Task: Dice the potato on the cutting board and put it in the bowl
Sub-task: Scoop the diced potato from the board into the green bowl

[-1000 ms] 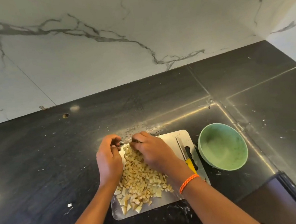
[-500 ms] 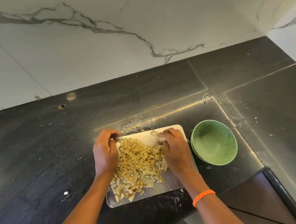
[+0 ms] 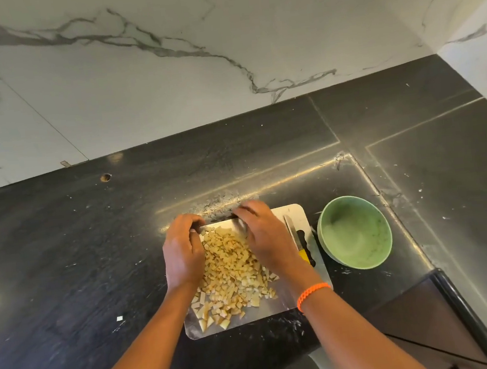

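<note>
A heap of diced potato (image 3: 230, 273) covers the white cutting board (image 3: 295, 212) on the dark counter. My left hand (image 3: 183, 256) curls its fingers against the far left end of the heap. Across from it, my right hand (image 3: 264, 236), with an orange band on the wrist, cups the far right end. The fingertips of both sit near the board's far edge and are partly hidden. A knife (image 3: 291, 229) with a yellow and black handle lies on the board's right strip, beside my right wrist. The green bowl (image 3: 355, 232) stands just right of the board and holds nothing.
The black stone counter (image 3: 94, 260) carries white crumbs and a small white scrap (image 3: 119, 318) to the left. A marble wall (image 3: 195, 84) rises behind, and a side wall closes the right corner. The counter's front edge (image 3: 459, 306) drops off at the lower right.
My right hand has moved from the pile's right side to its far end, uncovering the knife. My left hand stays at the far left corner. The view has shifted slightly.
</note>
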A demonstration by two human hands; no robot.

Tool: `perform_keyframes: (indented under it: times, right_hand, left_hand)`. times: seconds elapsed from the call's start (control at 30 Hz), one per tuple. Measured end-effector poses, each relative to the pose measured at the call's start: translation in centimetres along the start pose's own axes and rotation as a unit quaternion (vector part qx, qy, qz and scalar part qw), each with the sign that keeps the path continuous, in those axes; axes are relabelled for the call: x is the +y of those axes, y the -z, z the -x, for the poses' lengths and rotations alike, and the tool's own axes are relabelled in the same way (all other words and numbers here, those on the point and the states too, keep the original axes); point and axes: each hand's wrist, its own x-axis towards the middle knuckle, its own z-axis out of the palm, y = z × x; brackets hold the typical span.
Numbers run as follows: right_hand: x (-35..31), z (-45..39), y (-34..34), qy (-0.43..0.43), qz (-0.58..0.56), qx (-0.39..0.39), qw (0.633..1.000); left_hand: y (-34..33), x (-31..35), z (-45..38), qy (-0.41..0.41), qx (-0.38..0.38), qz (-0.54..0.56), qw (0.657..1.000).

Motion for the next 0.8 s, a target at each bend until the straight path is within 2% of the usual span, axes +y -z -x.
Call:
perform_keyframes:
  times: [0.07, 0.17, 0.3, 0.4, 0.57, 0.7, 0.8]
  right_hand:
    - [0.0, -0.2, -0.7, 0.051, 0.067, -0.028, 0.996]
    - [0.5, -0.2, -0.8, 0.06, 0.102, -0.033, 0.992]
    - [1.2, -0.7, -0.1, 0.032, 0.088, -0.014, 0.996]
    - [1.3, -0.3, 0.5, 0.036, 0.048, -0.028, 0.998]
    - [2.5, 0.4, 1.2, -0.071, -0.026, 0.066, 0.995]
    - [1.9, 1.5, 0.2, -0.029, 0.037, -0.019, 0.999]
    - [0.9, 4.1, 0.0, -0.036, 0.013, -0.033, 0.999]
  left_hand:
    - [0.0, 0.0, -0.1, 0.001, -0.001, -0.002, 1.0]
    - [0.0, -0.1, -0.2, -0.007, -0.005, -0.012, 1.0]
    - [-0.1, -0.1, -0.1, -0.008, -0.008, -0.021, 1.0]
    - [-0.1, 0.1, -0.1, -0.005, -0.006, -0.028, 1.0]
    - [-0.1, 0.1, 0.0, -0.005, -0.003, -0.024, 1.0]
    - [-0.1, 0.2, 0.2, 0.006, -0.001, -0.019, 1.0]
    - [0.0, 0.2, 0.0, 0.01, -0.003, -0.013, 1.0]
